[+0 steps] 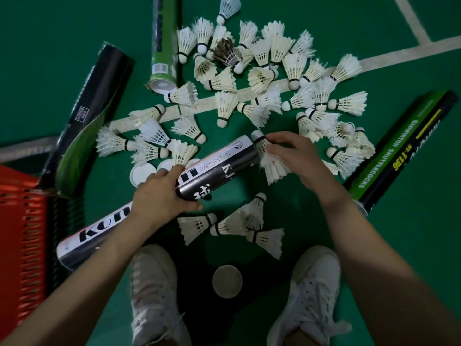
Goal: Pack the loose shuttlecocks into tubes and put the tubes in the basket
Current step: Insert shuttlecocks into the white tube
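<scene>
My left hand (163, 193) grips a black and white tube (219, 163) around its middle, tilted with its upper end toward the right. My right hand (293, 153) holds a stack of white shuttlecocks (268, 158) right at that end of the tube, cork tip (257, 135) up. Many loose white shuttlecocks (262, 71) lie scattered over the green floor beyond the tube, and three more (237, 223) lie near my feet. A red basket (22, 221) sits at the left edge, with a black and green tube (82, 136) leaning on its rim.
A green tube (164, 46) lies at the top, its open end toward me. A black and green tube (404, 151) lies at the right. White caps (142, 174) sit beside my left hand, one round cap (227, 280) between my white shoes (154, 295). White court lines cross the floor.
</scene>
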Demonstrator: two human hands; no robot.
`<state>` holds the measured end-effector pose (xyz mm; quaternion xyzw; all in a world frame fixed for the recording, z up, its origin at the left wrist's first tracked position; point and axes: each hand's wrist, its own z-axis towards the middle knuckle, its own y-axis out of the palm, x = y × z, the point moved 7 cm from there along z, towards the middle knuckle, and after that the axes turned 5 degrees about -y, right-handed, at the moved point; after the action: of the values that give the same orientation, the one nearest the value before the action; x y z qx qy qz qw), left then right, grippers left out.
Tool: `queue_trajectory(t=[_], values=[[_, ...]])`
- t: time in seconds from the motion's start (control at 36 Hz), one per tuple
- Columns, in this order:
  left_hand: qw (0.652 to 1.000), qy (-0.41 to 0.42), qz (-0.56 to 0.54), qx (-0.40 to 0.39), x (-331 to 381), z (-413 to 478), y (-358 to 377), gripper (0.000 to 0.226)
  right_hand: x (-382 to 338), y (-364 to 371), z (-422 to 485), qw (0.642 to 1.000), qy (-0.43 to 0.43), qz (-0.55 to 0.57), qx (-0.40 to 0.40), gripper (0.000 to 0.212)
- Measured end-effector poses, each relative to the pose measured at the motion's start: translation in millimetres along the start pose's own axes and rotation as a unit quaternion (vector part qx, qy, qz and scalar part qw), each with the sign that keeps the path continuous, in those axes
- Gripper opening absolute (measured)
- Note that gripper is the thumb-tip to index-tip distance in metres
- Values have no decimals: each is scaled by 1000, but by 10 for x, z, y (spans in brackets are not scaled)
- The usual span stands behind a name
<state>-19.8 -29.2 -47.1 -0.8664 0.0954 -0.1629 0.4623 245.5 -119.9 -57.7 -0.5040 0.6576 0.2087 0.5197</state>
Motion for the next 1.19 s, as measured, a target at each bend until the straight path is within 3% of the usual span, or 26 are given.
queue_trajectory(t=[0.14,0.25,0.33,0.42,0.47,0.53,0.58,0.67,0.72,0.89,1.06,1.19], values=[[1000,3,-15,1,-156,14,-40,93,-81,163,18,997,-2,-17,-78,27],[1000,5,-14,5,-212,9,-18,94,-60,292,6,981,38,-94,-165,53],[1000,-1,-3,9,-258,10,-7,93,-39,213,39,984,33,-135,-112,60],[1000,-9,-23,10,-296,12,-5,92,-49,97,25,999,-15,-1,-31,71],[999,-12,-39,10,-299,11,-10,92,35,75,5,998,-14,50,-27,86],[999,-9,-48,12,-274,13,-21,92,175,131,-2,995,6,-63,-72,92],[999,-4,-43,14,-228,14,-21,92,267,144,-10,981,-1,-181,-75,79],[1000,-1,-26,16,-177,15,-15,92,198,105,-46,996,-51,-76,16,46],[1000,-1,-24,16,-168,20,-9,91,148,81,-51,995,-79,-29,53,37],[999,-4,-37,22,-140,9,-16,93,-127,33,-88,984,-154,33,88,36],[996,10,-84,22,-139,7,-8,90,-106,87,-79,995,-58,42,71,43],[995,16,-86,45,-76,4,-54,88,-217,51,-73,993,-63,56,78,21]])
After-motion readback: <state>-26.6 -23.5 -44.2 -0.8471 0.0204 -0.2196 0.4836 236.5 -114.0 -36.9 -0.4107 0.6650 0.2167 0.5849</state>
